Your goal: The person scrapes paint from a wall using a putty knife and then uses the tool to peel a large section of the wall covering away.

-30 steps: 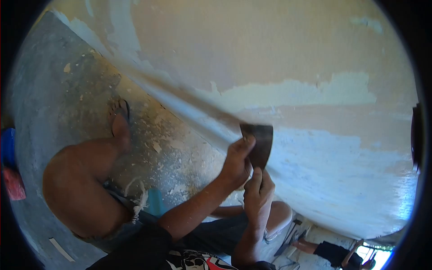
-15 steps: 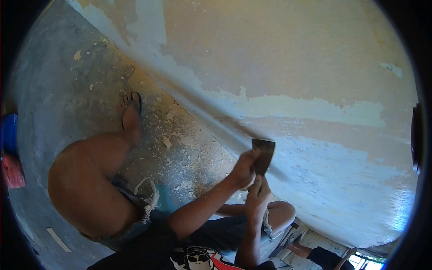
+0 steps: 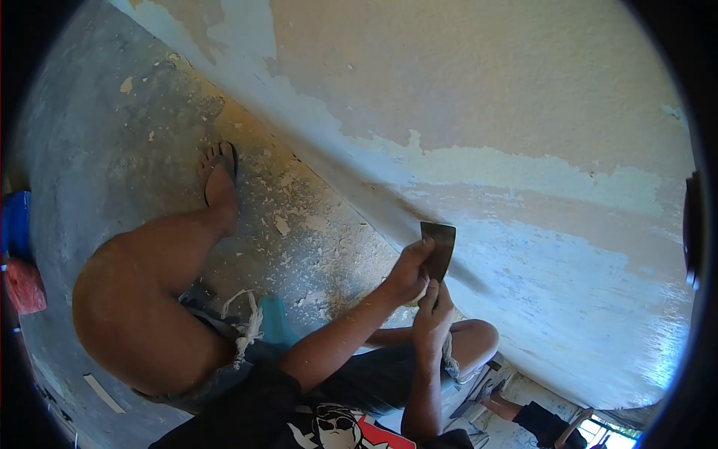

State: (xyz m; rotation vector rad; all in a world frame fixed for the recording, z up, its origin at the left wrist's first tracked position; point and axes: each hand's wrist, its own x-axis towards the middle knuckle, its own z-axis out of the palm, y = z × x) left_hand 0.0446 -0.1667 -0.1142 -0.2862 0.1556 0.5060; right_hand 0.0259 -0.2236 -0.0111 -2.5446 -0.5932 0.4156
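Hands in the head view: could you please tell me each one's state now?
Left hand: closed, gripping the flat-bladed scraper by its side.
Right hand: closed, holding its lower end.

Wall (image 3: 493,90): patchy, beige with ragged pale areas, plus a broad whitish-blue stretch. Shiny glare on that stretch, on the side toward the window (image 3: 596,432). Floor (image 3: 82,157): bare grey, concrete-looking, stained, going yellowish-tan along its edge with the wall. Pale flakes (image 3: 281,225) litter it, thick near that edge. Window is small in view, far off, very bright, bit of green showing. Rest of the room is dimmer.
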